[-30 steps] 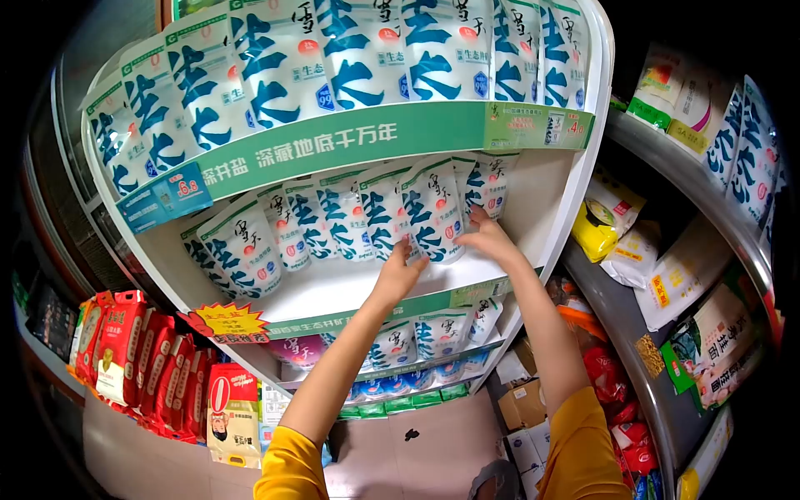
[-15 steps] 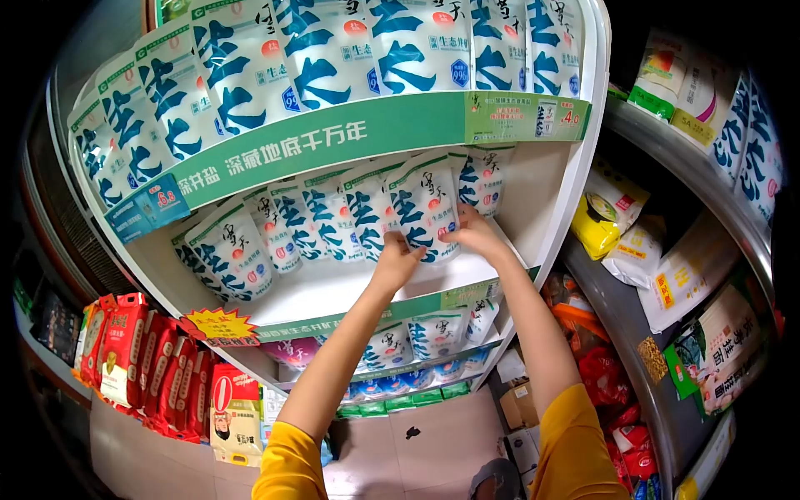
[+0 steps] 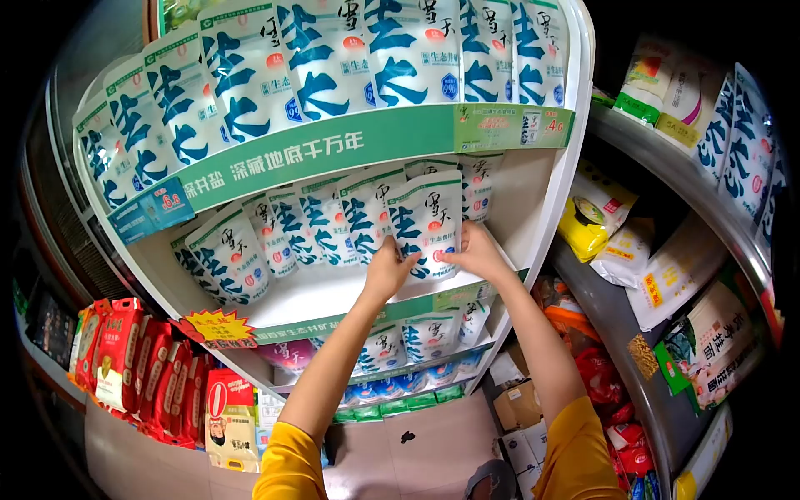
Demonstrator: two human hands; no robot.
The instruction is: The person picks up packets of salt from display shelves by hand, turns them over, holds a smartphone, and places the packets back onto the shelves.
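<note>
Both my hands grip a white salt pouch (image 3: pixel 432 212) with teal lettering at the right part of the middle shelf (image 3: pixel 304 296). My left hand (image 3: pixel 389 268) has its fingers on the pouch's lower left side. On the lower right side, my right hand (image 3: pixel 477 252) presses its thumb against the front. The pouch stands upright near the shelf's front; whether its base touches the shelf cannot be told. Just to its left is another salt pouch (image 3: pixel 364 221), one of several similar ones in a row. One more pouch (image 3: pixel 481 187) stands behind on the right.
Large salt pouches (image 3: pixel 408 58) fill the top shelf, above a green label strip (image 3: pixel 400 142). Smaller pouches (image 3: pixel 429 333) stand below. Red bags (image 3: pixel 125 354) are at the lower left. A curved metal rack (image 3: pixel 692 175) with packaged goods is on the right.
The held salt pouch has come forward and slightly down, towards the shelf's front edge, with both hands on it. The camera view has shifted slightly.
</note>
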